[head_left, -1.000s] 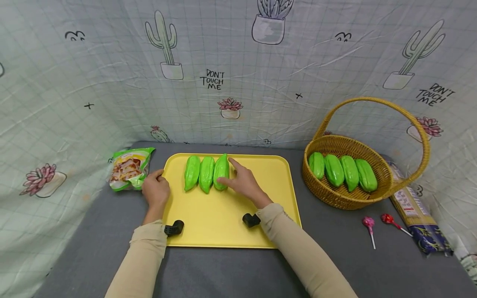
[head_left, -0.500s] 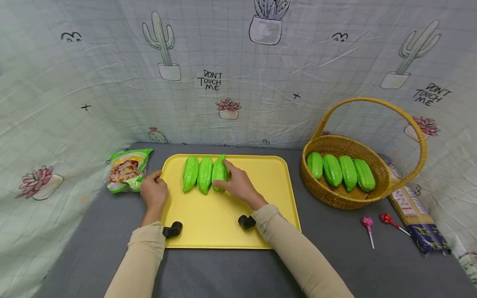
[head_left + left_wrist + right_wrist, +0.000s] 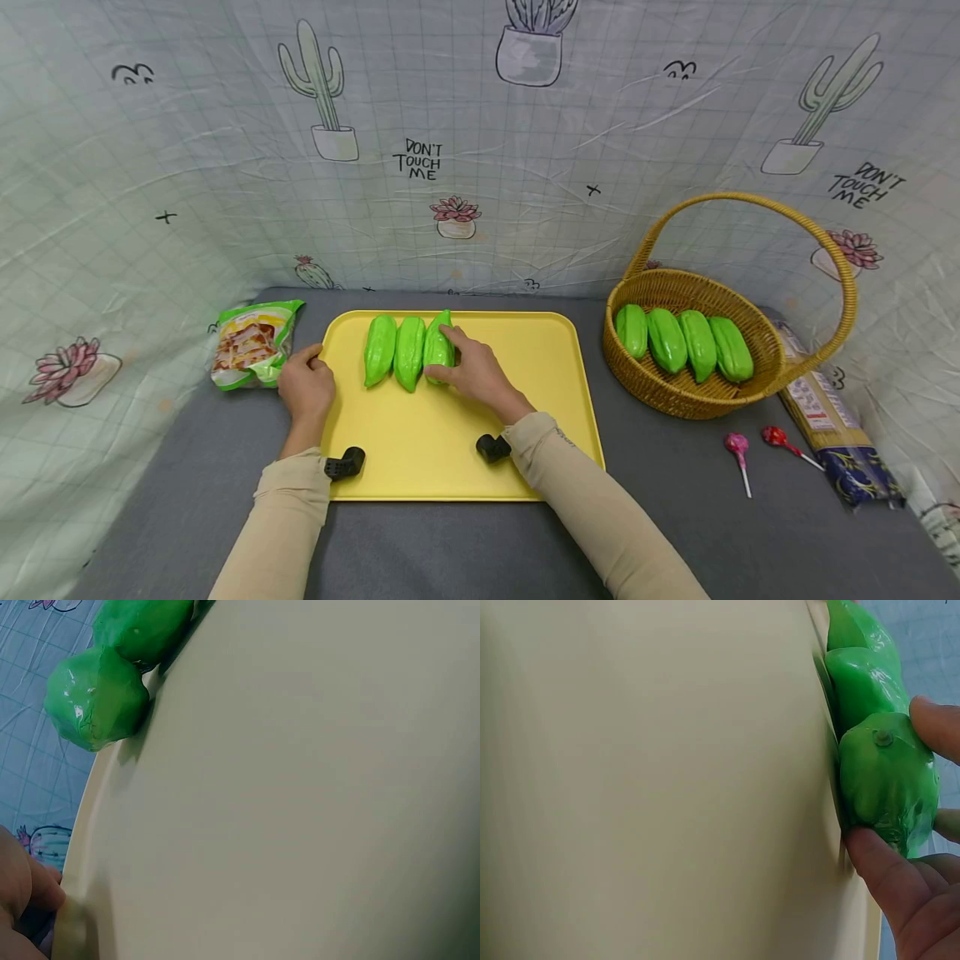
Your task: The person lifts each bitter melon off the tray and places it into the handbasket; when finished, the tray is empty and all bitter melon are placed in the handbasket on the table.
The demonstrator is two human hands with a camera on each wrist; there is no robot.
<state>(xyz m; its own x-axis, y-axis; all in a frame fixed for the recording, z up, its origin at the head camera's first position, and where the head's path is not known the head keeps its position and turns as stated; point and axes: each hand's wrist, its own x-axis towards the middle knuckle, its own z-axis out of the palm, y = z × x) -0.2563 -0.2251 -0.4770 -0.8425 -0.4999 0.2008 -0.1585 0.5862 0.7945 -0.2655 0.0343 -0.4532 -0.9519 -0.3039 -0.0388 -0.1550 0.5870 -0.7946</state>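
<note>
The glossy, tapered fruit (image 3: 437, 342) lies rightmost of three on the smooth yellow tray (image 3: 435, 446), pinched by the right hand (image 3: 483, 372). The left hand (image 3: 307, 388) grips the tray's raised rim (image 3: 87, 817). Well apart stands a woven oval basket (image 3: 678, 406).

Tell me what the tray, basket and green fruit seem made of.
Tray: probably smooth, matte plastic, judging by its even yellow surface and thin rim. Basket: woven strands, perhaps wicker or plastic, with a slight sheen. Green fruit: maybe glossy plastic, from bright highlights; the inside doesn't show.
</note>
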